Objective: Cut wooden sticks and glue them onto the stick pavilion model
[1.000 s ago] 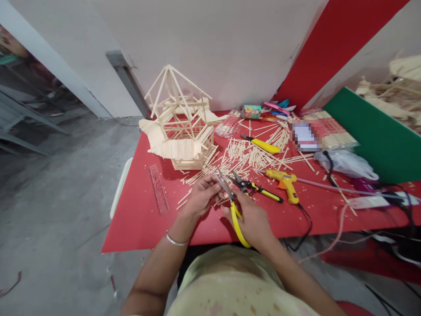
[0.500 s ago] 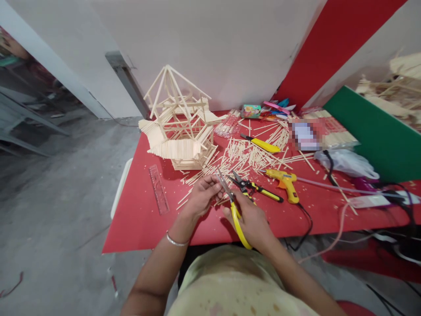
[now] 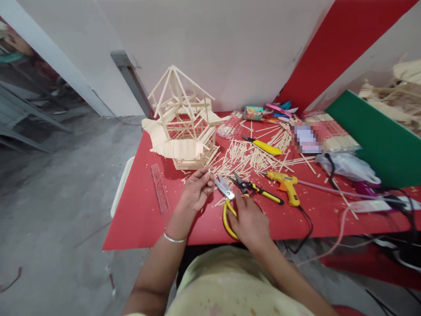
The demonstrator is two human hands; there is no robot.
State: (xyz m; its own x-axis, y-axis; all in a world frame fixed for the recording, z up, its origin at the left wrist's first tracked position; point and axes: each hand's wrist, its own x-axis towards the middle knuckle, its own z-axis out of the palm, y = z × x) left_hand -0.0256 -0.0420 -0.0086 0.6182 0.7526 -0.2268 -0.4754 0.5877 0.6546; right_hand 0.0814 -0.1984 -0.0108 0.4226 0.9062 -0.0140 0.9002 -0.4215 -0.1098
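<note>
My left hand (image 3: pixel 197 188) pinches a short piece of wooden stick (image 3: pixel 209 171), of which only a pale tip shows above the fingertips. In my right hand (image 3: pixel 251 219) are yellow-handled scissors (image 3: pixel 229 194), low over the table, their blades slightly apart and pointing up and left. Just beyond my left hand stands a model house (image 3: pixel 184 149) built of thin wooden sticks, with an open pointed roof frame. Cut sticks (image 3: pixel 245 153) lie heaped to its right. Black-and-yellow pliers-like cutters (image 3: pixel 243 184) lie beyond my right hand, partly hidden by it.
On the red table (image 3: pixel 131 228) lie a clear ruler (image 3: pixel 159 188), a yellow utility knife (image 3: pixel 266 147), a yellow glue gun (image 3: pixel 286 184) with its cord, and a plastic bag (image 3: pixel 348 166). A green board (image 3: pixel 378 140) leans at the right. Packed sticks (image 3: pixel 338 136) lie near it.
The scissors have turned and dropped lower, their blades now wider apart. My left hand has shifted slightly up and left, away from the blades, with the stick piece.
</note>
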